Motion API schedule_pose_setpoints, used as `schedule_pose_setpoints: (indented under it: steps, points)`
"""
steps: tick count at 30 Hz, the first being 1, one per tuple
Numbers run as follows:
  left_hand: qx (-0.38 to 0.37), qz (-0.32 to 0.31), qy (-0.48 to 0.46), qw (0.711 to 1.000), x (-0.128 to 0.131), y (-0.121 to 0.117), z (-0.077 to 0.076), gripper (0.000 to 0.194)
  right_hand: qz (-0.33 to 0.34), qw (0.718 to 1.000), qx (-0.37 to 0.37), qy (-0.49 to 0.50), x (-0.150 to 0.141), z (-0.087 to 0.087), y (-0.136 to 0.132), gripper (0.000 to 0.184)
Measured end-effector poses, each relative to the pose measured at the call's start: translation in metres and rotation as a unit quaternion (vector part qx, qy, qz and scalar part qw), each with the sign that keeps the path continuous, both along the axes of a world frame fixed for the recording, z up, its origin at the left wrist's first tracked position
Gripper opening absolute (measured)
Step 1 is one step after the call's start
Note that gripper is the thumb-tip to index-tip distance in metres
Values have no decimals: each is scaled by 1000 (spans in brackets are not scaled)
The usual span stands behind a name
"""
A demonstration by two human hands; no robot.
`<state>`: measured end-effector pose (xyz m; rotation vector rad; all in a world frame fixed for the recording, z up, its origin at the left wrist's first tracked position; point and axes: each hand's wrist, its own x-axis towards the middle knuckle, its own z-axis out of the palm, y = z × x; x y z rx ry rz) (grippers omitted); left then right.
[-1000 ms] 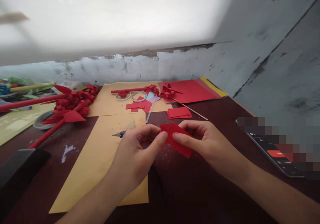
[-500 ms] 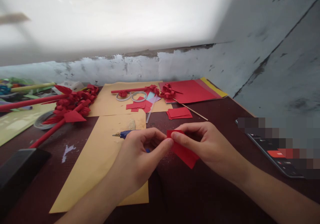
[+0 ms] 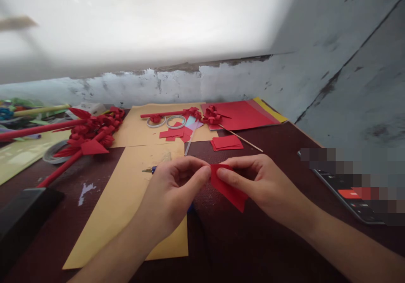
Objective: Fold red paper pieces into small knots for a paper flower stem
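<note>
A small piece of red paper (image 3: 229, 189) is held low over the dark table, its lower corner hanging down to the right. My right hand (image 3: 264, 179) pinches it between thumb and forefinger near the upper edge. My left hand (image 3: 171, 190) is closed in a pinch at the paper's upper left corner, thumb and fingertip right at its edge. Behind my left hand lies a blue glue gun (image 3: 153, 170), mostly hidden, with its metal nozzle pointing left. Beyond the hands sits a stack of red paper pieces (image 3: 227, 142).
Yellow-tan sheets (image 3: 126, 215) lie under the glue gun. Red paper flowers (image 3: 91, 137) on red stems fill the left side. Tape rolls (image 3: 176, 122), a thin stick (image 3: 242, 138) and red sheets (image 3: 240, 115) lie farther back. At right is a phone (image 3: 344, 198), partly blurred out.
My left hand has shifted slightly left, its thumb sliding from the paper's face to its corner. My right hand keeps its pinch, and the paper has turned slightly.
</note>
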<state>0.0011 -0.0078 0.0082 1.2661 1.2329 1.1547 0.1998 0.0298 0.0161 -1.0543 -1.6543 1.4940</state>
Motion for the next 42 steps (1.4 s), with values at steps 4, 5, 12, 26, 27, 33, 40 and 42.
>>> schedule_pose_setpoints:
  steps: [4,5,12,26,27,33,40,42]
  points:
    - [-1,-2,1,1000,0,0,0,18,4,1000,-2,2,0,0,0,16]
    - [-3,-1,1,1000,0,0,0,18,5,1000,-5,3,0,0,0,15]
    - [0,6,32,999,1,1,1,20,12,999,-32,20,-1,0,0,13]
    - [46,56,123,990,5,-2,3,13,24,998,-47,22,-1,2,-2,7]
    - [57,63,139,987,5,-3,3,12,25,998,-47,22,-1,2,-1,7]
    - [101,124,197,967,9,-9,5,12,22,999,-36,6,-2,2,-1,14]
    - [34,45,63,996,3,-6,3,16,18,998,-43,32,0,3,-2,4]
    - [23,37,30,999,2,-5,2,15,24,998,-44,35,0,3,-2,4]
